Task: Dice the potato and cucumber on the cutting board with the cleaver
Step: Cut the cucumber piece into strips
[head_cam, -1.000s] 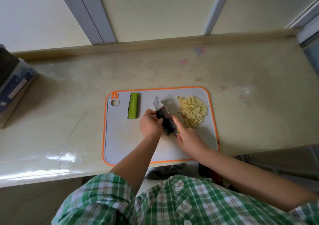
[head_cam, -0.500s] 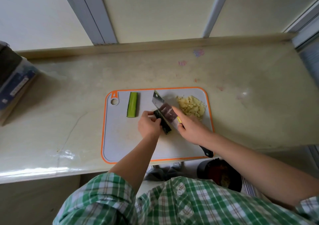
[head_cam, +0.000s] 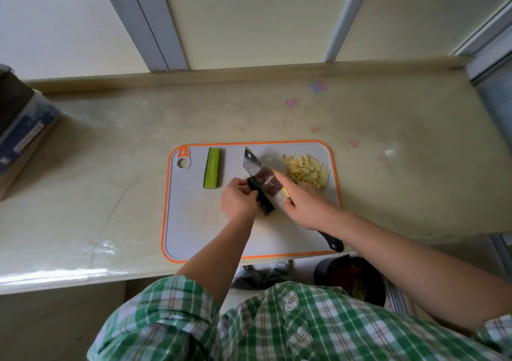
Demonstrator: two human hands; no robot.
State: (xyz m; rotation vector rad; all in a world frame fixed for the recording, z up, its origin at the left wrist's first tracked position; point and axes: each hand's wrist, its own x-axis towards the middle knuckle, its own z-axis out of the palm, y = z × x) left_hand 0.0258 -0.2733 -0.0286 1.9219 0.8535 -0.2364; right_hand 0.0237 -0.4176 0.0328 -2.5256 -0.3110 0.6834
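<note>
A grey cutting board (head_cam: 199, 230) with an orange rim lies on the counter. My left hand (head_cam: 238, 201) holds a dark-skinned cucumber piece (head_cam: 263, 200) down at the board's middle. My right hand (head_cam: 307, 205) grips the cleaver (head_cam: 256, 167) by its black handle, index finger stretched along the blade. The blade lies lengthwise against that cucumber piece. A second cucumber half (head_cam: 212, 171) lies cut side up at the board's back left. Diced potato (head_cam: 306, 171) is heaped at the back right.
The board sits at the front edge of a pale counter (head_cam: 388, 194) that runs to a low back ledge. A dark box (head_cam: 19, 131) stands at the far left. Below the counter edge, on the right, is a dark bin (head_cam: 352, 279).
The cleaver has tilted and shifted so its blade lies along the held cucumber piece, with the handle now showing behind my right hand. My left hand has stayed on the cucumber.
</note>
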